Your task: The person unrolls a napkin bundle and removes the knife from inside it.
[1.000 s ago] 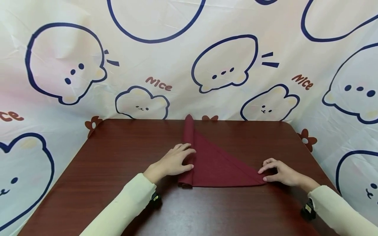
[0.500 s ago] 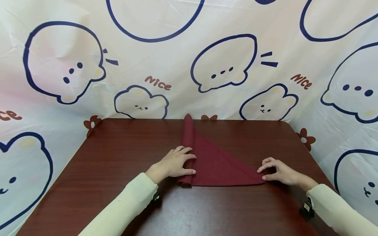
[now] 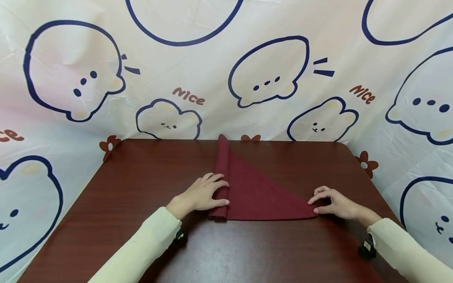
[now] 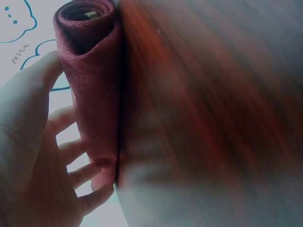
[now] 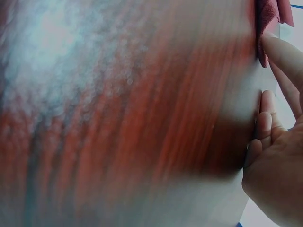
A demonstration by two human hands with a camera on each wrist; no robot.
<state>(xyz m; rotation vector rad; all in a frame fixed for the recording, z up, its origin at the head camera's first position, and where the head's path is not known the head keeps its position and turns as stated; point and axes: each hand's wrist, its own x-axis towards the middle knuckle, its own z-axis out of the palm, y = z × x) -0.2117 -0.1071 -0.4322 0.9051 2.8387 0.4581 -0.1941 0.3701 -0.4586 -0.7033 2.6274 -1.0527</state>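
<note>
1. One red cloth point(image 3: 260, 194) lies on the table point(image 3: 255, 251), its left side rolled into a tube point(image 3: 222, 157), the rest flat and tapering rightward to a corner point(image 3: 306, 212).
2. We judge the tube could skew or loosen if pushed unevenly; a hard tug at the corner might pucker the cloth.
3. We see the left hand point(image 3: 201, 194) arched over the tube, fingers spread, touching without gripping.
4. We see the right hand point(image 3: 336, 202) low, thumb and forefinger nearly together, seemingly pinching the corner.

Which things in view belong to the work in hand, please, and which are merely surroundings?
In the work:
red cloth, partly rolled
left hand, touching the roll
right hand, at the cloth's right corner

Surroundings:
brown table
printed backdrop
black wrist devices
</note>
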